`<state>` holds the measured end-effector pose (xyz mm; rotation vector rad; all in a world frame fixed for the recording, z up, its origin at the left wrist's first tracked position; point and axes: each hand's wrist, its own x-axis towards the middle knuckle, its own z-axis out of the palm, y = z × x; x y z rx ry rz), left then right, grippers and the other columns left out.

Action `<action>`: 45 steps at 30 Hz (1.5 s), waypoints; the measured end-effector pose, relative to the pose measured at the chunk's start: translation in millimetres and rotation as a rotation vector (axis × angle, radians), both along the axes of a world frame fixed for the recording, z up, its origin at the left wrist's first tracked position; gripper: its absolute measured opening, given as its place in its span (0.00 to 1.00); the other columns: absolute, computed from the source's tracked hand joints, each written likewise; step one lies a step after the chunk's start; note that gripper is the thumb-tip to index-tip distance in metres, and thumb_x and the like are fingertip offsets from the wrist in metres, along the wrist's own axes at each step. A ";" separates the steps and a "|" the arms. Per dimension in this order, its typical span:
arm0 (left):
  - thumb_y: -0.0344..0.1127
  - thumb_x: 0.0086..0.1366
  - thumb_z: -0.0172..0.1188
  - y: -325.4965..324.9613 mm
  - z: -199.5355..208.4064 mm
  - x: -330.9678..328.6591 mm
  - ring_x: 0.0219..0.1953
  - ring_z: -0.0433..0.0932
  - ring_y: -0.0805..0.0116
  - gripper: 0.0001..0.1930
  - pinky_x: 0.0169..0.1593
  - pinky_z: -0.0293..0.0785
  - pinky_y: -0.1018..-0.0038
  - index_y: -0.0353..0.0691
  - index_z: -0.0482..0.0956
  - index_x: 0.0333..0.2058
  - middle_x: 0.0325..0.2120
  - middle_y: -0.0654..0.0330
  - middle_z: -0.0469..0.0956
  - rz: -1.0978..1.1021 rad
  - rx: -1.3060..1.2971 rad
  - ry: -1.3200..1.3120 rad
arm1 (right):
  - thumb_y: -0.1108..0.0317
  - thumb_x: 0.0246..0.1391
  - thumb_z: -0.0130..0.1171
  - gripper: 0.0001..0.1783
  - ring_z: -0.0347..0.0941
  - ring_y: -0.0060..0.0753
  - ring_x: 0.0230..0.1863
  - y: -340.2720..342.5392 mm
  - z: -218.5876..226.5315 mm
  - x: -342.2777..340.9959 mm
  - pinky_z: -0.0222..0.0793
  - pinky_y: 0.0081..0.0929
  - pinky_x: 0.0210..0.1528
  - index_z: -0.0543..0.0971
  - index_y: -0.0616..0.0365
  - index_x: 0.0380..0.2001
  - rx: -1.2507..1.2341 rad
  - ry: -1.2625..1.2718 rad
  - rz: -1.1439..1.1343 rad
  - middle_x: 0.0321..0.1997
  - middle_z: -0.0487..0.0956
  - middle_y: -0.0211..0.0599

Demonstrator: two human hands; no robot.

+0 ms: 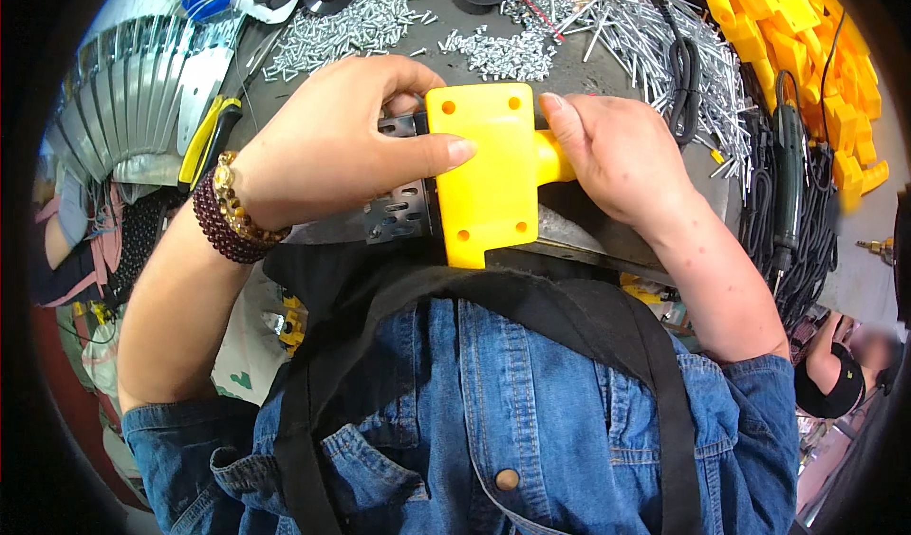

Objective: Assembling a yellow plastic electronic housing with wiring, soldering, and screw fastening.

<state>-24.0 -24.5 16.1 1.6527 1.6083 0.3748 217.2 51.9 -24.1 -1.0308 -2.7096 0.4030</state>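
Observation:
A yellow plastic tool housing (489,179) with a hole near each corner is held close in front of my body. My left hand (380,141) is closed on its left side, the thumb lying over the yellow face and the fingers partly hidden behind. From that same side juts a dark slotted metal plate (406,211). Around the short yellow handle (552,157) on the right, my right hand (617,151) is wrapped, thumb pointing up. The housing hides what lies beneath it.
Beyond my hands, loose screws (356,23) and long bolts (655,46) lie heaped on the dark table. Metal blades (123,89) fan out at the left near yellow-black pliers (209,141). An electric screwdriver (788,175), black cables and piled yellow housings (797,23) occupy the right. Another person (840,369) sits lower right.

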 end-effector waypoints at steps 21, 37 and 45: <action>0.40 0.63 0.68 -2.0 -37.1 -33.9 0.43 0.77 0.77 0.23 0.52 0.71 0.77 0.27 0.75 0.48 0.41 0.61 0.81 0.073 -0.190 -0.538 | 0.64 0.51 0.60 0.07 0.78 0.40 0.40 24.5 31.0 56.8 0.76 0.37 0.43 0.82 0.54 0.29 0.437 0.174 0.066 0.33 0.78 0.38; 0.29 0.55 0.56 16.5 -27.8 148.2 0.31 0.80 0.63 0.01 0.33 0.78 0.68 0.42 0.73 0.27 0.27 0.60 0.73 -0.692 0.738 0.546 | 0.70 0.50 0.64 0.06 0.78 0.37 0.39 48.8 16.9 211.8 0.74 0.29 0.39 0.83 0.54 0.34 0.393 -0.152 -0.085 0.37 0.79 0.31; 0.28 0.55 0.57 15.7 -6.5 143.5 0.28 0.79 0.55 0.05 0.32 0.77 0.63 0.38 0.73 0.32 0.27 0.53 0.74 -0.539 0.765 0.479 | 0.71 0.53 0.68 0.07 0.69 0.11 0.30 17.9 19.2 185.8 0.65 0.14 0.34 0.80 0.62 0.31 -0.378 0.718 -0.386 0.26 0.77 0.20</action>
